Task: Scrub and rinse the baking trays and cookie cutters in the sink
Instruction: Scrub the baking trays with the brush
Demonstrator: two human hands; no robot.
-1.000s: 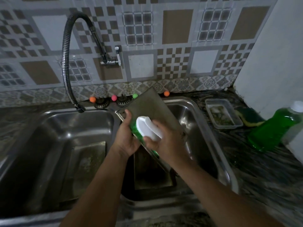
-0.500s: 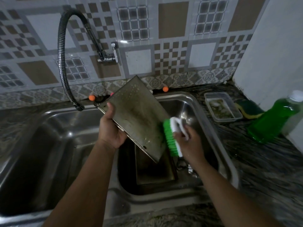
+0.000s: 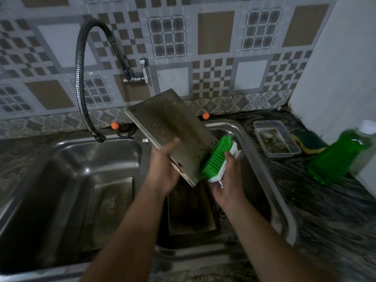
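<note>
The left hand [image 3: 162, 171] holds a flat metal baking tray [image 3: 173, 133] up over the right bowl of the sink [image 3: 262, 151]. The thumb lies on top of the tray and the other fingers are curled under its left edge. The tray is tilted. Its long side runs from the far left, near the wall, down to the near right, and its low corner points down into the bowl. The top of the tray looks dirty, with brown spots on it. The right hand [image 3: 227, 180] grips a scrub brush [image 3: 218, 159] with a white back and green bristles. The bristles face left and touch the right edge of the tray near its low end. The brush lies along that edge. Another tray [image 3: 191, 212] lies flat in the bottom of the right bowl, under the hands. A bottle of green soap [image 3: 341, 153] lies tilted on the counter to the right.
</note>
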